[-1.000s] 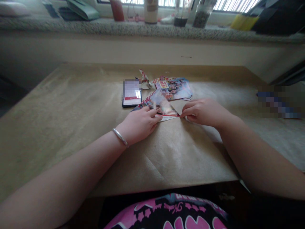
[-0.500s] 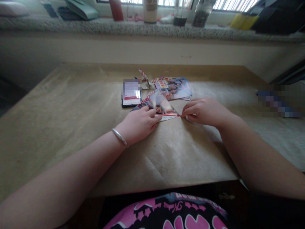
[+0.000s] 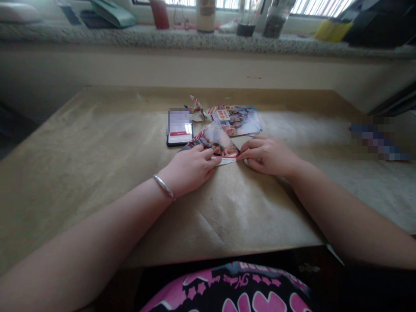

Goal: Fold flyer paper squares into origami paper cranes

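A glossy printed sheet point(image 3: 224, 142), folded into a triangle with a white strip along its near edge, lies on the table in front of me. Across its left part rests my left hand point(image 3: 191, 170), palm down with fingers laid out, holding the paper against the table and hiding its left side. My right hand point(image 3: 264, 156) has its thumb and fingertips closed on the right corner of the sheet. Just beyond are more printed sheets point(image 3: 245, 119) in a loose stack and a crumpled strip of printed paper point(image 3: 199, 108).
A phone point(image 3: 180, 130) with a lit screen lies left of the folded sheet, close to it. Brown covering spreads over the table point(image 3: 107, 151). Jars and bottles point(image 3: 205, 15) stand on the stone windowsill point(image 3: 182, 40). A blurred flat item point(image 3: 380, 141) is at the right.
My right hand has shifted slightly left, its fingertips now further over the folded sheet's right corner. My left hand stays in place.
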`<state>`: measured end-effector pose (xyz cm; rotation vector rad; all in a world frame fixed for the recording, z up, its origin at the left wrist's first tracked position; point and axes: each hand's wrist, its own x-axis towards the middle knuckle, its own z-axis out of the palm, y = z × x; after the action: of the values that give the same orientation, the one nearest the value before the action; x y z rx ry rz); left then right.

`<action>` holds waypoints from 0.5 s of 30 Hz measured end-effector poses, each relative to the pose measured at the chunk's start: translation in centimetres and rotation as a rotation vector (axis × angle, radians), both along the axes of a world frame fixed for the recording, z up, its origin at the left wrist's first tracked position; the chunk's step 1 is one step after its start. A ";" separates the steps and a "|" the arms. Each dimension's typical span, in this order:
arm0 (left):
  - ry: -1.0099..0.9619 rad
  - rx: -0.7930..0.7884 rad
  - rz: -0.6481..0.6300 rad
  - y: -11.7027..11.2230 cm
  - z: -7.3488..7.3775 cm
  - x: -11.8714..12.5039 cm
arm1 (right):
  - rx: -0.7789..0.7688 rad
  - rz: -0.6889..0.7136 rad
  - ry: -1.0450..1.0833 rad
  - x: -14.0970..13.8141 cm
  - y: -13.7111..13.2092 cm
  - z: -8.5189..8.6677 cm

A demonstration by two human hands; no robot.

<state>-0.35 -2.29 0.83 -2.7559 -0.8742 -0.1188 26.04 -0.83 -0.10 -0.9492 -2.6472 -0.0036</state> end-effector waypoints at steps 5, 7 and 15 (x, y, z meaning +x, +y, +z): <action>0.004 -0.017 -0.001 0.1 0.1 0.1 | 0.020 0.049 -0.031 -0.9 -0.1 -0.1; -0.008 -0.017 -0.003 0.1 0.1 0.2 | 0.000 0.068 -0.019 -1.0 -0.2 -0.2; -0.001 -0.035 0.008 0.1 0.1 0.1 | -0.011 0.115 0.000 -2.3 -0.7 -0.3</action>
<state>-0.23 -2.17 0.95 -2.7844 -0.8954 -0.1047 23.78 -1.48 -0.41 -0.7992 -2.6996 0.0373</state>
